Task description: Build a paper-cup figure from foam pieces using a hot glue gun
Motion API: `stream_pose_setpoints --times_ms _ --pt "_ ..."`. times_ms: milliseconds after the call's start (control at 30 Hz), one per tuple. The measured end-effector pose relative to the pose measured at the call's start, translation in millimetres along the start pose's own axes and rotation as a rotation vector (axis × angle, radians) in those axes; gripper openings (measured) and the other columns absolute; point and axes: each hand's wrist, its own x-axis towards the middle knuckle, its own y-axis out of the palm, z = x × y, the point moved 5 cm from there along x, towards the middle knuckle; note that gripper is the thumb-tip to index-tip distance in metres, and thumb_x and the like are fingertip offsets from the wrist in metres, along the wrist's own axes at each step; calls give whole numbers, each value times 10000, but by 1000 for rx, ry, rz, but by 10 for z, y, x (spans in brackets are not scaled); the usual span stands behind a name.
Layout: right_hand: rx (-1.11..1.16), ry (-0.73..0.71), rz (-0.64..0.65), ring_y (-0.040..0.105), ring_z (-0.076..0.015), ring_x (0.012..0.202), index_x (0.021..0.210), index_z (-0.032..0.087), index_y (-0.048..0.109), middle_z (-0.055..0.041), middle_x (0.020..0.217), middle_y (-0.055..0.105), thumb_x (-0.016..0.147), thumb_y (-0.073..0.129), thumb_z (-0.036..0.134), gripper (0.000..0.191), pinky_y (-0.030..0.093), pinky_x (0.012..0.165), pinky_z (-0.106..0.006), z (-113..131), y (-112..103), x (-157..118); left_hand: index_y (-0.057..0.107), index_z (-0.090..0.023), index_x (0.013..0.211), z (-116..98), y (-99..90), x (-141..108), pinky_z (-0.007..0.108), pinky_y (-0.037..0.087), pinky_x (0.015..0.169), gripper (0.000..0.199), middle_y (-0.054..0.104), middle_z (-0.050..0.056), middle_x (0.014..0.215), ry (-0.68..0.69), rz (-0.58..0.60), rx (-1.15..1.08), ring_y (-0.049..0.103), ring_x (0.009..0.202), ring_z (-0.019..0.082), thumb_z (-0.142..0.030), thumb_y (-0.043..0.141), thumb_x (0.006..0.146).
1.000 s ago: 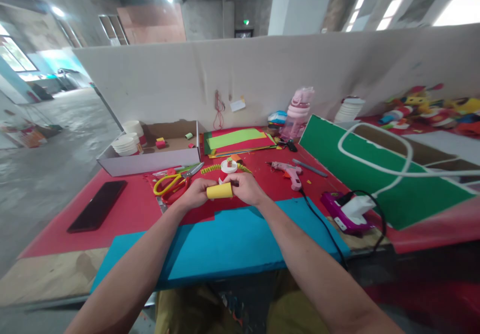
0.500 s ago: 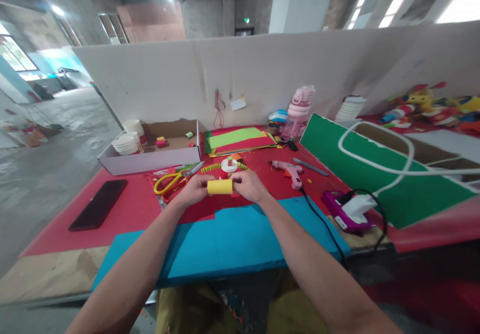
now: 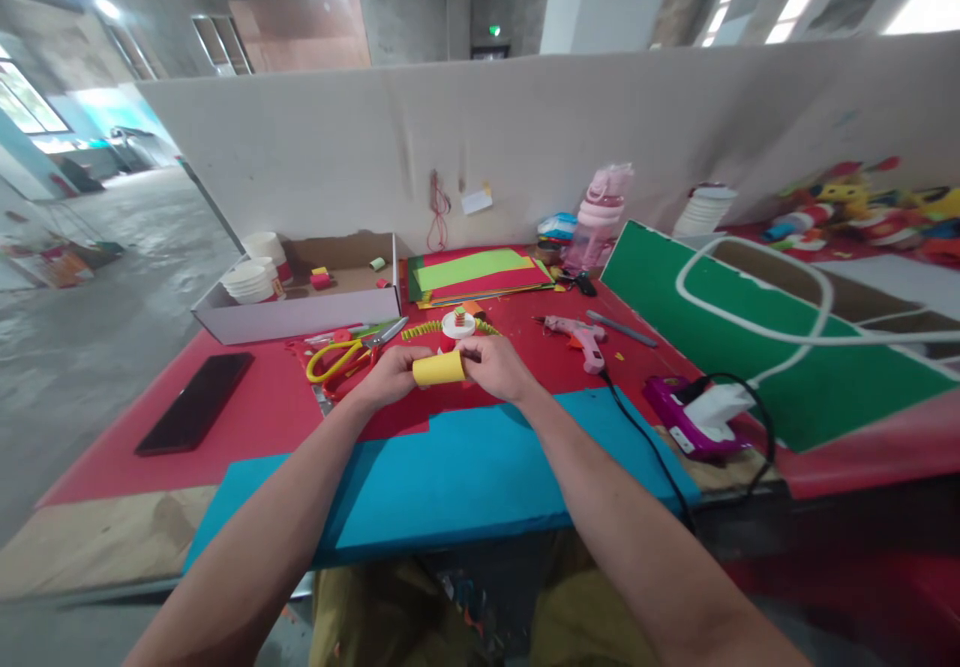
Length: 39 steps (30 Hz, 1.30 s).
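A yellow paper roll (image 3: 439, 369) is held level between my two hands, above the red table covering. My left hand (image 3: 392, 376) pinches its left end, and my right hand (image 3: 495, 365) grips its right end; the fingertips are partly hidden behind the paper. Just beyond the roll stands a small white-topped paper piece (image 3: 458, 324) with green folded strips out to both sides. Yellow-handled scissors (image 3: 337, 360) lie beside my left hand. To the right of my right hand rests a pink glue gun (image 3: 581, 338).
A blue board (image 3: 450, 477) lies along the front edge. A phone (image 3: 196, 404) and an open box (image 3: 300, 325) are at left, stacked coloured paper (image 3: 476, 275) behind, a purple power strip (image 3: 690, 427) and green board (image 3: 750, 337) at right.
The yellow roll has tilted slightly, its right end now higher than its left. Both hands keep hold of it. The whole view has shifted a little.
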Motion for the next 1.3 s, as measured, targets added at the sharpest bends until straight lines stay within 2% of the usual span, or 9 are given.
stream_pose_setpoints --times_ms 200,333,500,767,967,1133,1300 --pt "64 -12 -43 539 -106 539 723 155 659 20 571 612 699 538 116 130 369 514 -193 21 -11 5 603 -126 593 28 20 -5 230 425 620 91 597 -7 560 -51 45 23 550 581 121 -103 525 634" --pt "48 10 -23 514 -98 483 668 162 631 34 512 576 704 552 136 91 346 480 -192 3 -2 5 603 -123 631 20 20 4 215 407 587 48 575 -18 577 -16 17 23 531 588 115 -130 567 661" --pt "117 83 14 550 -107 483 689 163 638 42 506 572 682 526 106 126 380 482 -190 -59 23 11 612 -118 648 1 -24 19 204 400 584 54 571 -16 611 35 -64 29 517 603 106 -158 600 683" --pt "72 27 34 542 -108 502 720 166 666 32 516 581 668 516 93 174 361 495 -196 -82 66 21 630 -119 672 -26 5 8 204 404 606 68 612 -5 659 43 -18 68 535 639 111 -137 565 678" --pt "28 -1 -46 493 -97 518 634 156 644 40 510 539 667 555 119 102 333 502 -193 -47 -16 23 586 -123 603 36 -50 2 202 387 577 60 555 -25 573 -3 -36 55 506 575 100 -108 543 643" --pt "21 65 -38 504 -104 490 708 146 684 29 501 553 732 521 147 166 330 477 -197 -65 -34 16 611 -120 616 52 -88 14 207 394 574 43 572 -19 572 -27 -85 -8 503 560 97 -127 582 648" --pt "75 19 -5 531 -109 522 699 158 665 27 530 576 728 539 156 129 349 494 -197 -52 51 15 661 -112 697 16 0 14 211 413 610 71 618 1 654 25 0 -11 550 646 120 -180 645 684"
